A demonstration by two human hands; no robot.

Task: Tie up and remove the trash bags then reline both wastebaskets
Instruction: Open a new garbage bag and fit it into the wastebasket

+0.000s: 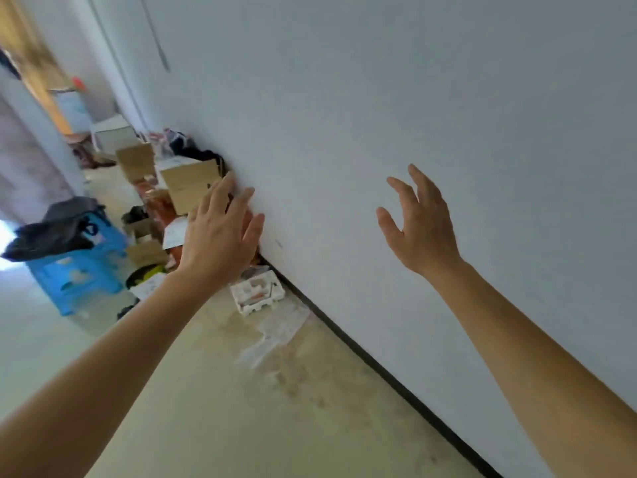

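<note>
From the head camera, both bare arms reach forward along a white wall (448,98). The left hand (217,236) is at about 10 o'clock from the frame's centre, its fingers (220,191) spread and released, holding nothing. The right hand (418,225) is at about 2 o'clock, its fingers (400,188) loosely curled and apart, also empty, in front of the wall.

No wastebasket can be made out. A dark bag (51,229) lies on a blue stool (79,270) at 9 o'clock, well apart from both hands; whether it is a trash bag I cannot tell. Cardboard boxes (188,182) and a white foam tray (256,294) sit on the floor (241,408) along the wall, beyond and below the left hand.
</note>
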